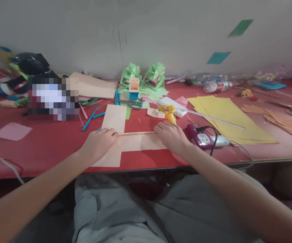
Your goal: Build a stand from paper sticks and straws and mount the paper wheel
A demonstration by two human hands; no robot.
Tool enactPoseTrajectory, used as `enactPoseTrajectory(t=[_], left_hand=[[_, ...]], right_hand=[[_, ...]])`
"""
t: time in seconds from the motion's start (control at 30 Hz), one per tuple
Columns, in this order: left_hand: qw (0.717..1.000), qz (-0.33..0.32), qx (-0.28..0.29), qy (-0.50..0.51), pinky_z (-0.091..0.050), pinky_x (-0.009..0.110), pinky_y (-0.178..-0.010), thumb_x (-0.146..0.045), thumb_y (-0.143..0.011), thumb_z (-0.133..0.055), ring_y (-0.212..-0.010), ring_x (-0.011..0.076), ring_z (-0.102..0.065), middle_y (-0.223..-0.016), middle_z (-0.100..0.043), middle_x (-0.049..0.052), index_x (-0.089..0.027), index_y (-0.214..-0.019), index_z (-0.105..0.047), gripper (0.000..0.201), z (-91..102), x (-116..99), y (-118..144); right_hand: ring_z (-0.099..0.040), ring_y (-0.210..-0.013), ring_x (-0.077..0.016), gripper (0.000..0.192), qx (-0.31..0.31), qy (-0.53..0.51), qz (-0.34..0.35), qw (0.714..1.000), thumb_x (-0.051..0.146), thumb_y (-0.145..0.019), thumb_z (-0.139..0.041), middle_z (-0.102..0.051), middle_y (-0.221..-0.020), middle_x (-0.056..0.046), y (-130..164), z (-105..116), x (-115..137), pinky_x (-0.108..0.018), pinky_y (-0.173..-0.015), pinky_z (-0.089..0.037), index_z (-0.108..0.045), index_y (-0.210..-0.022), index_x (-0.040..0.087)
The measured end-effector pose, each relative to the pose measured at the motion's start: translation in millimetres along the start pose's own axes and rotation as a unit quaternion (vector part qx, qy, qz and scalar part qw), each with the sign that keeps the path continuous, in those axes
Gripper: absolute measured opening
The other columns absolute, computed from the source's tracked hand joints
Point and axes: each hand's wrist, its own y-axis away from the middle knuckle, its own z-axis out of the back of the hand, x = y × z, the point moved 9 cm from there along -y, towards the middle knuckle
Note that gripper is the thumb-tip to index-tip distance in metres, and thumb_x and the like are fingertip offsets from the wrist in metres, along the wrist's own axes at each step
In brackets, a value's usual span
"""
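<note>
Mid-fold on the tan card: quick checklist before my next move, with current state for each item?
1. Left hand pressing on tan card: ok.
2. Right hand on the folded strip: ok.
3. Glue gun clear of both hands: ok, it lies just beyond the right hand.
4. Power strip and its cable clear of the card: ok.
5. Scissors off the card: ok.
6. Glue applied under the strip: cannot tell.

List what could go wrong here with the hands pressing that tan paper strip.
1. The glue gun lies right behind the right hand; its tip might burn the fingers.
2. The left hand and right hand press a folded strip; uneven pressure may skew it.
3. The power strip cable could snag the right forearm.
</note>
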Motion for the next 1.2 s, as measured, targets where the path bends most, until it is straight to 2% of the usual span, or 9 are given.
enactPoseTrajectory(t=[0.2,0.33,0.47,0.57,0.67,0.73,0.87,1.07,1.2], left_hand=[[0.999,0.027,0.012,0.037,-0.054,0.03,-0.061,0.002,-0.089,-0.04,-0.106,0.0274,-0.065,-0.116,-0.066,0.015,-0.014,-0.121,-0.063,0.043,-4.5,-5.5,6.0],[0.997,0.021,-0.008,0.076,-0.059,0.037,-0.075,0.003,-0.087,-0.032,-0.112,0.0298,-0.063,-0.12,-0.065,0.019,-0.012,-0.126,-0.062,0.051,-4.8,-12.0,10.6],[0.99,-0.025,-0.059,0.126,-0.049,0.05,-0.103,-0.012,-0.095,-0.036,-0.129,0.0348,-0.053,-0.131,-0.061,0.02,-0.014,-0.13,-0.061,0.043,1.0,-30.9,14.8],[0.986,0.025,-0.095,0.132,-0.043,0.058,-0.108,-0.031,-0.101,-0.034,-0.136,0.0412,-0.045,-0.15,-0.048,0.019,-0.012,-0.144,-0.05,0.049,0.2,-33.8,17.1],[0.983,0.056,-0.104,0.137,-0.036,0.064,-0.11,-0.041,-0.103,-0.032,-0.14,0.046,-0.04,-0.155,-0.044,0.019,-0.011,-0.146,-0.048,0.055,-6.2,-37.1,17.5],[0.98,0.053,-0.105,0.159,-0.033,0.061,-0.115,-0.043,-0.103,-0.032,-0.144,0.0439,-0.036,-0.156,-0.042,0.021,-0.008,-0.144,-0.048,0.057,-10.1,-40.1,15.9],[0.975,0.053,-0.097,0.194,-0.033,0.055,-0.117,-0.042,-0.103,-0.033,-0.148,0.0407,-0.032,-0.158,-0.038,0.024,-0.002,-0.144,-0.046,0.059,-14.3,-42.4,12.0],[0.973,0.067,-0.099,0.199,-0.032,0.062,-0.115,-0.042,-0.103,-0.035,-0.147,0.0429,-0.032,-0.16,-0.036,0.02,-0.017,-0.151,-0.042,0.055,-5.5,-45.1,11.4],[0.969,0.044,-0.095,0.226,-0.028,0.06,-0.119,-0.041,-0.104,-0.031,-0.15,0.0366,-0.03,-0.161,-0.036,0.016,-0.016,-0.146,-0.049,0.052,-3.8,-49.9,6.6]], right_hand=[[-0.059,-0.094,-0.0234,0.025,-0.01,0.013,-0.026,1.0,0.004,-0.093,-0.047,-0.068,-0.101,-0.012,13.7,-1.3,7.4,-0.03,-0.059,-0.036,-0.066,-0.102,0.016],[-0.059,-0.097,-0.0259,0.031,0.004,0.013,-0.022,1.0,0.001,-0.091,-0.044,-0.067,-0.108,-0.015,18.2,-2.7,12.3,-0.032,-0.065,-0.044,-0.066,-0.108,0.014],[-0.06,-0.103,-0.0284,0.035,-0.004,0.012,-0.031,0.999,0.001,-0.09,-0.042,-0.065,-0.115,-0.018,21.3,-5.7,18.4,-0.034,-0.076,-0.05,-0.066,-0.111,0.013],[-0.058,-0.114,-0.0304,0.042,-0.018,-0.014,-0.034,0.999,0.003,-0.09,-0.041,-0.063,-0.127,-0.019,22.1,-7.2,25.9,-0.036,-0.083,-0.051,-0.061,-0.126,0.011],[-0.052,-0.13,-0.0319,0.047,-0.03,-0.056,-0.021,0.998,0.013,-0.097,-0.038,-0.058,-0.14,-0.019,21.2,-6.4,35.5,-0.042,-0.099,-0.047,-0.05,-0.143,0.01],[-0.047,-0.137,-0.0335,0.047,-0.035,-0.078,-0.019,0.996,0.022,-0.101,-0.035,-0.053,-0.148,-0.019,20.2,-5.6,39.4,-0.049,-0.109,-0.04,-0.048,-0.144,0.009],[-0.042,-0.142,-0.0364,0.049,-0.033,-0.098,-0.023,0.994,0.027,-0.103,-0.032,-0.046,-0.153,-0.023,18.3,-6.4,43.1,-0.058,-0.112,-0.034,-0.05,-0.142,0.004],[-0.042,-0.143,-0.0382,0.052,-0.051,-0.106,-0.026,0.993,0.029,-0.103,-0.035,-0.045,-0.153,-0.024,19.2,-6.9,45.4,-0.061,-0.111,-0.035,-0.045,-0.148,0.007],[-0.039,-0.145,-0.0361,0.049,-0.068,-0.109,-0.011,0.992,0.03,-0.104,-0.033,-0.044,-0.155,-0.019,18.3,-4.5,48.7,-0.064,-0.116,-0.028,-0.05,-0.145,0.01]])
